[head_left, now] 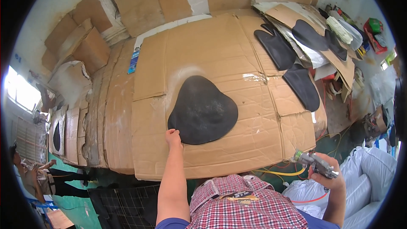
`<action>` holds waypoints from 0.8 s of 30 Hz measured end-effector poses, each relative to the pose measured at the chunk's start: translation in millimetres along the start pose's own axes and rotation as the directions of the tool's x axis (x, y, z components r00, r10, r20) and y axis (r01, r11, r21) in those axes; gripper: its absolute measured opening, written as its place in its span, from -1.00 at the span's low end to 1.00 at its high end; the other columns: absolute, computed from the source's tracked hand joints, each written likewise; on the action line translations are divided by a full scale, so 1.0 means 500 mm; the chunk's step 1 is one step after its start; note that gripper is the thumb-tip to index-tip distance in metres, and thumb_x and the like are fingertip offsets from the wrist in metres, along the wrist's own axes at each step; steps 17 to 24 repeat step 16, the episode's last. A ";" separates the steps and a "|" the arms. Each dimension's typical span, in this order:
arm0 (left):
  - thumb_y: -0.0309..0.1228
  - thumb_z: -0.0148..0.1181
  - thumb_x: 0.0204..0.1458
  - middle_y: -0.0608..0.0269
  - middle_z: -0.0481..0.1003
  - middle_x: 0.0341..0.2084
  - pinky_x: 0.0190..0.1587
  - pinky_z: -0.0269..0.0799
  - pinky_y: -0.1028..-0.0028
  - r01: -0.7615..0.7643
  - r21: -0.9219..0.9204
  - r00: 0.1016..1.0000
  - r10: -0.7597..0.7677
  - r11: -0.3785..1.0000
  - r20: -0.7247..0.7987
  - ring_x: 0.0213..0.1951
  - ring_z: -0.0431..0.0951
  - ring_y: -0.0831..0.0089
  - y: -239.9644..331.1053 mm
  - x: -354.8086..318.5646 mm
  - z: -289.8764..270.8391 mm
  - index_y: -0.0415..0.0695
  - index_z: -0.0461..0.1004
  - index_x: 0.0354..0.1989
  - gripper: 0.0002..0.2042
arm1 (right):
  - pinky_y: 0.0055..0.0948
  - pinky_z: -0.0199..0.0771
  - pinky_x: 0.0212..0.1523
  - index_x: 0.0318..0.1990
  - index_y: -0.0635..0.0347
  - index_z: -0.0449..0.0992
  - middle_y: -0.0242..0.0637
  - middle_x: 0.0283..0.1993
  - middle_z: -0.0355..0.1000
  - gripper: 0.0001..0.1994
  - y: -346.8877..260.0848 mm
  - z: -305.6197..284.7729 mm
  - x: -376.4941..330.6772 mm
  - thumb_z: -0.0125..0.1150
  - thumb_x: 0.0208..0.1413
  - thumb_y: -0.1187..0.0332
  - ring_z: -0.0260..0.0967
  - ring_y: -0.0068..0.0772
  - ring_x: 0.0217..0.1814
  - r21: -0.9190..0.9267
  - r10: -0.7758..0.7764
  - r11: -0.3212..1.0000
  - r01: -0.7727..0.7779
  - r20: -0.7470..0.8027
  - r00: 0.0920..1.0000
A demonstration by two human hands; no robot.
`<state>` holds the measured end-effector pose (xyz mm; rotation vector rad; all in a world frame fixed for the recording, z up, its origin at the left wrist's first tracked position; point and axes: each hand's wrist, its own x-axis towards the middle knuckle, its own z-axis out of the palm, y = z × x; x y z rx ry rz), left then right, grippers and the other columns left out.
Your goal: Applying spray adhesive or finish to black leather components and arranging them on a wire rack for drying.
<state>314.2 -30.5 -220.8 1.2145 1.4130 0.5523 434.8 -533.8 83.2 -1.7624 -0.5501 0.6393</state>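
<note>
One flat, black, rounded rubbery sheet (203,111) lies mid-table on brown cardboard (254,140); the left hand (173,138) presses its near edge, the right hand (328,174) clenches a metal spray gun (316,164). Blue label strip (133,61) lies far-left.

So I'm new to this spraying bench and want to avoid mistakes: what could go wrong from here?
1. The left hand touches the edge of the black pad, so spray may land on the fingers.
2. The spray gun in the right hand may mist the other black pieces lying nearby.
3. The yellow hose under the cardboard table edge could snag.
</note>
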 end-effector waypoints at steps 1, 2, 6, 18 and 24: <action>-0.50 0.16 -0.05 0.22 0.44 -0.23 -0.19 0.37 0.20 -0.001 0.001 1.000 0.001 1.000 0.002 -0.23 0.44 0.32 0.008 -0.010 0.008 -0.13 0.37 -0.11 -0.72 | -0.55 0.42 -0.34 0.07 0.38 0.33 -0.29 -0.40 0.45 -0.47 0.005 -0.010 0.000 0.30 -0.16 0.55 0.40 -0.58 -0.38 -0.004 0.001 1.000 -0.001 0.074 0.997; -0.51 0.15 -0.04 0.19 0.38 -0.12 -0.17 0.35 0.12 0.102 -0.127 0.994 -0.105 0.987 -0.016 -0.16 0.42 0.26 0.016 -0.021 0.018 -0.13 0.27 0.00 -0.61 | -0.54 0.42 -0.34 0.07 0.38 0.32 -0.28 -0.41 0.45 -0.46 0.010 -0.016 0.002 0.30 -0.16 0.55 0.41 -0.56 -0.38 -0.008 0.003 1.000 -0.001 0.149 0.989; -0.58 0.10 -0.01 0.12 0.29 0.03 -0.16 0.40 0.06 0.203 -0.220 0.978 -0.210 0.954 -0.010 -0.09 0.42 0.17 0.004 -0.054 0.037 -0.13 0.06 0.21 -0.43 | -0.53 0.41 -0.39 0.09 0.35 0.30 -0.26 -0.39 0.45 -0.46 0.024 0.009 0.045 0.32 -0.12 0.48 0.40 -0.51 -0.42 0.224 -0.049 0.972 0.073 -0.110 0.993; -0.68 -0.07 0.04 0.09 0.32 0.01 -0.20 0.51 0.18 0.183 -0.361 0.971 -0.110 0.914 0.214 -0.10 0.45 0.16 -0.012 -0.046 0.032 -0.12 0.15 0.17 -0.53 | -0.38 0.43 -0.22 0.21 0.26 0.22 -0.11 -0.28 0.44 -0.36 0.071 0.023 0.048 0.27 -0.10 0.56 0.43 -0.34 -0.28 0.291 -0.080 0.956 0.024 0.182 0.980; -0.68 -0.07 0.04 0.09 0.32 0.01 -0.20 0.51 0.18 0.183 -0.361 0.971 -0.110 0.914 0.214 -0.10 0.45 0.16 -0.012 -0.046 0.032 -0.12 0.15 0.17 -0.53 | -0.38 0.43 -0.22 0.21 0.26 0.22 -0.11 -0.28 0.44 -0.36 0.071 0.023 0.048 0.27 -0.10 0.56 0.43 -0.34 -0.28 0.291 -0.080 0.956 0.024 0.182 0.980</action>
